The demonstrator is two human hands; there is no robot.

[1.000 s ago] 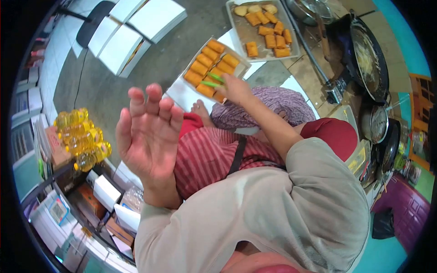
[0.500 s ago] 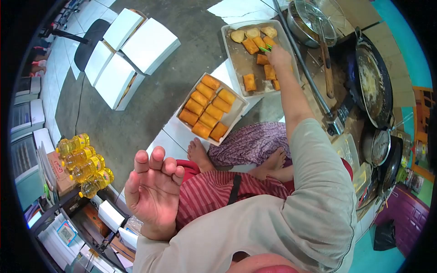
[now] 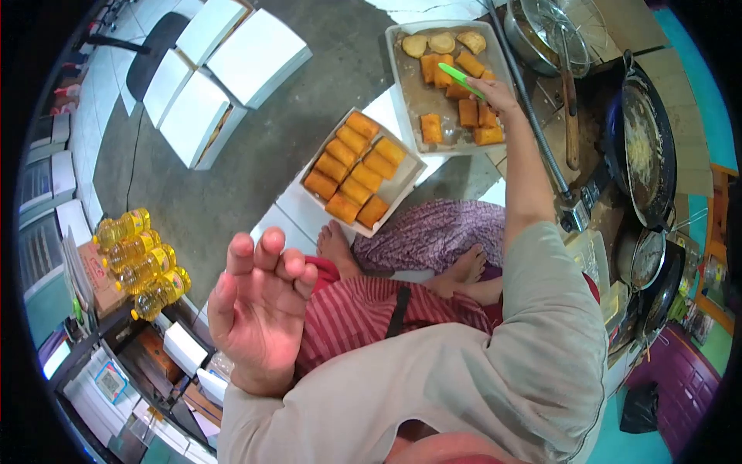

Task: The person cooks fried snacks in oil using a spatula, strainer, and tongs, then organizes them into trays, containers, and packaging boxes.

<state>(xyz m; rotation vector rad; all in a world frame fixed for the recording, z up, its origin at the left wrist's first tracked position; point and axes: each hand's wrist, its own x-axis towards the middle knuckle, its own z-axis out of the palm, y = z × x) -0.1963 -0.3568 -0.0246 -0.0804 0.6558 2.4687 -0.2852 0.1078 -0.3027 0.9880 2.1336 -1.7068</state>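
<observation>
My right hand (image 3: 497, 96) is closed around bright green tongs (image 3: 454, 75). Their tips hang over the golden fried rolls (image 3: 468, 113) in the shallow tray (image 3: 410, 100), and nothing shows between them. Several pale round pieces (image 3: 442, 42) lie along the tray's far end. Palm up above my lap, my left hand (image 3: 265, 309) is empty, with its fingers apart and slightly curled. An open white box (image 3: 403, 176) sits between the tray and my left hand, holding rows of fried rolls (image 3: 330, 168).
Stacked white boxes (image 3: 259, 58) sit at the back left. Bottles of yellow oil (image 3: 143, 267) line the left side. On the right are a wok (image 3: 645, 147) of oil, a metal bowl with a strainer (image 3: 545, 35) and a grey hose (image 3: 533, 116). Patterned cloth (image 3: 433, 236) lies before my feet.
The tongs have lifted from among the rolls and swung, showing more of their length. My right hand has shifted right. The left hand stays nearly still, and the whole view has tilted slightly.
</observation>
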